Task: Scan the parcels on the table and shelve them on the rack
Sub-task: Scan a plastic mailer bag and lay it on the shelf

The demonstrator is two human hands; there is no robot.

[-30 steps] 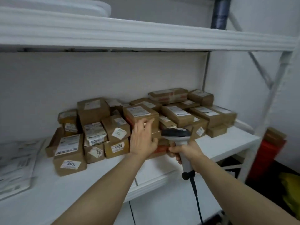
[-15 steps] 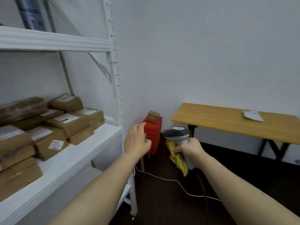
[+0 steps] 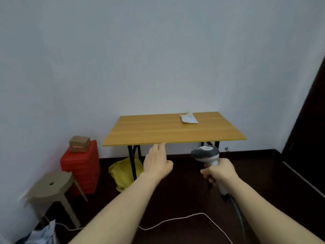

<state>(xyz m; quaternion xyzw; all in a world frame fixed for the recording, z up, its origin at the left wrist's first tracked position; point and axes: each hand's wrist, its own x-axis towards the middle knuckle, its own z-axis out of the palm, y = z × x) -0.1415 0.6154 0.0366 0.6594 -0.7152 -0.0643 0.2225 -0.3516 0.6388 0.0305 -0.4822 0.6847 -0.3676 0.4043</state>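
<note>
A wooden table (image 3: 158,131) with black legs stands against the far wall. One white flat parcel (image 3: 188,118) lies near its back right. My right hand (image 3: 219,172) grips the handle of a grey and white barcode scanner (image 3: 205,154), held in the air in front of the table. My left hand (image 3: 157,161) hangs empty with relaxed fingers, level with the table's front edge and apart from it. The rack is out of view.
A red plastic container (image 3: 82,168) with a small brown box (image 3: 79,146) on top stands left of the table. A beige stool (image 3: 51,185) is nearer left. A yellow bag (image 3: 123,171) lies under the table. A white cable (image 3: 175,221) crosses the dark floor.
The view swung right from the rack of brown parcels to the table. My left hand left the parcels on the shelf and now holds nothing. The scanner stays in my right hand.
</note>
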